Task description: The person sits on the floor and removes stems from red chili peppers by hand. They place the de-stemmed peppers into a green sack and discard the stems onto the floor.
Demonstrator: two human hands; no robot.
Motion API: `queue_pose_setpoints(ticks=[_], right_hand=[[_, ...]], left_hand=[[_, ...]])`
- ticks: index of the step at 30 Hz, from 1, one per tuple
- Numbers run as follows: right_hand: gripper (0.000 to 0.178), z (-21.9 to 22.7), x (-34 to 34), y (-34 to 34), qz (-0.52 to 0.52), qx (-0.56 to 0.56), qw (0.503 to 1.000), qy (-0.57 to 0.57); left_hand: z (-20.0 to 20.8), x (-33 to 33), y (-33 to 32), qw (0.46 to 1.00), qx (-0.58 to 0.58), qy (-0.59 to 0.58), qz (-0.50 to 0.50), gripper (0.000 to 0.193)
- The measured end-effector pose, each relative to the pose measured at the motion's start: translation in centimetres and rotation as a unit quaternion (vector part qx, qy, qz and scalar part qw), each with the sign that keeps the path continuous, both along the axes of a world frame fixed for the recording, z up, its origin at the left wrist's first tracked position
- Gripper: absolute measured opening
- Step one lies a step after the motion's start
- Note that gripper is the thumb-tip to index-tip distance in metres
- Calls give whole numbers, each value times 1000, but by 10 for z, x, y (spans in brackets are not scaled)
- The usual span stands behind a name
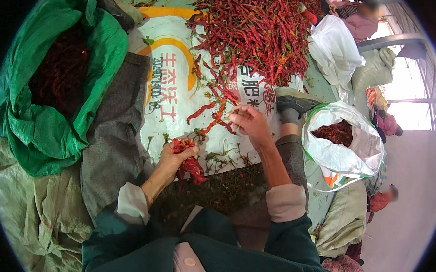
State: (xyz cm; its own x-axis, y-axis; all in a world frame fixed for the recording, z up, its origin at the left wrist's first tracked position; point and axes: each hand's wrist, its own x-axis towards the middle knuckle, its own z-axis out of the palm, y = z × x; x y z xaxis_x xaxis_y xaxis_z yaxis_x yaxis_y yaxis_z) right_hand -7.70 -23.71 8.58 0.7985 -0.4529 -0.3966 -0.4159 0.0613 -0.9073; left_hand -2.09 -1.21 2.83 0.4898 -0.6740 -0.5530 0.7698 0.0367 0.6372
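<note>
My left hand (172,159) is closed around a bunch of dried red chili peppers (194,169), whose wrinkled ends hang below the fingers. To its right, my right hand (251,123) has thumb and fingers pinched together just above some loose chili peppers (218,117) on a white printed sack sheet (166,33). Whatever sits between those fingertips is too small to make out. Green stems (229,157) and leaf bits lie scattered on the sheet between my hands. Beyond, a large heap of red chilies (261,28) covers the sheet's far end.
A green sack (102,51) holding dark red chilies stands at the left, beside my trouser leg (111,127). At the right, past my shoe (297,101), an open white bag (364,145) holds more chilies. Full sacks (343,218) and other people (379,201) are farther right.
</note>
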Motion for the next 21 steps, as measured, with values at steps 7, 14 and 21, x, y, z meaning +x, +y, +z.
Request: queue_pose_setpoints(ticks=[7,14,21], right_hand=[[20,-7,-24,54,52,-47,996,-54],[18,-10,-41,67,57,-67,992,-86],[11,-1,-58,49,-74,145,980,-113]], left_hand=[[13,-9,-10,998,-6,-66,-14,20],[15,-22,-9,990,19,-127,-64,15],[24,-18,-1,997,18,-69,-32,11]])
